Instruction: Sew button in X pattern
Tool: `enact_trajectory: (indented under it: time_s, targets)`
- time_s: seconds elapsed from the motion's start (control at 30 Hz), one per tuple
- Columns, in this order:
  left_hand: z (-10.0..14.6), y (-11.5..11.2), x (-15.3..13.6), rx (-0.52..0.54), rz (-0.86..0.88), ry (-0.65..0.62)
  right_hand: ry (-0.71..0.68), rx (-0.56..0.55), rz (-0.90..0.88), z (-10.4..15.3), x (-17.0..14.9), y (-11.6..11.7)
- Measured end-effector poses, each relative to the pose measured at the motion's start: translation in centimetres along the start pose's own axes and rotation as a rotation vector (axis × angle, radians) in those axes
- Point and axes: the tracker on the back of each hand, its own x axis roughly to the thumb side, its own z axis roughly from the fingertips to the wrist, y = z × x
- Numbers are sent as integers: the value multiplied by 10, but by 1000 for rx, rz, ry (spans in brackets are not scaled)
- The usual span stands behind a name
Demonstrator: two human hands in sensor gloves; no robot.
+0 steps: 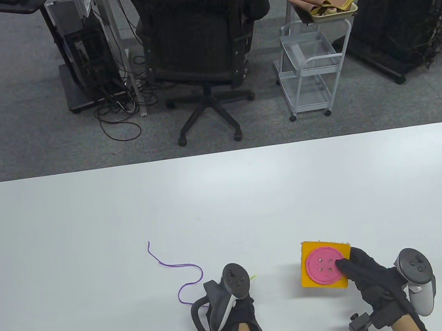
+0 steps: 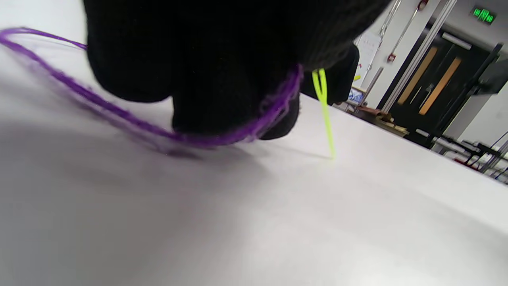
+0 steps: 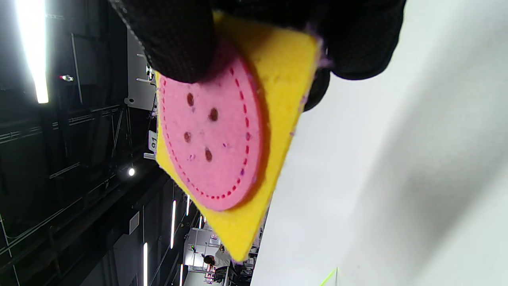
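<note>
Left hand (image 1: 234,319): fingers concealed beneath its tracker in the table view; contact with the needle (image 2: 323,107) cannot be confirmed. Purple thread (image 2: 131,119) is blurred beneath the fingers, its end there hidden. Right hand (image 1: 368,276) covers the near corner of the yellow felt square (image 3: 274,119).

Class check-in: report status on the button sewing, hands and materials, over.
Left hand holds yellow needle with purple thread. Right hand pinches yellow felt square; pink button holes unthreaded. Nothing in the way.
</note>
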Motion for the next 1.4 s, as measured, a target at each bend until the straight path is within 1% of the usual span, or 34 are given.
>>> enact_trajectory:
  time_s: [0.1, 0.23, 0.33, 0.5, 0.63, 0.73, 0.97, 1.2, 1.4]
  targets:
    - [2, 3, 0, 47, 44, -15, 2, 2, -9, 0, 0, 0]
    - [4, 8, 0, 77, 112, -38, 7, 4, -27, 0, 0, -1]
    - [6, 10, -1, 87, 202, -58, 13, 13, -41, -1, 0, -1]
    - [9, 12, -2, 72, 424, -109, 30, 45, -93, -1, -1, -1]
    - [13, 15, -2, 67, 596, -150, 56, 79, -203, -3, -4, -1]
    - [16, 17, 0, 66, 684, -182, 81, 121, -297, -4, -8, 0]
    - [22, 20, 6, 74, 802, -244, 112, 200, -474, -6, -14, 4]
    - [32, 20, 21, 85, 923, -320, 143, 266, -652, -7, -18, 11]
    - [35, 10, 36, -11, 1039, -371, 180, 348, -837, -6, -22, 20]
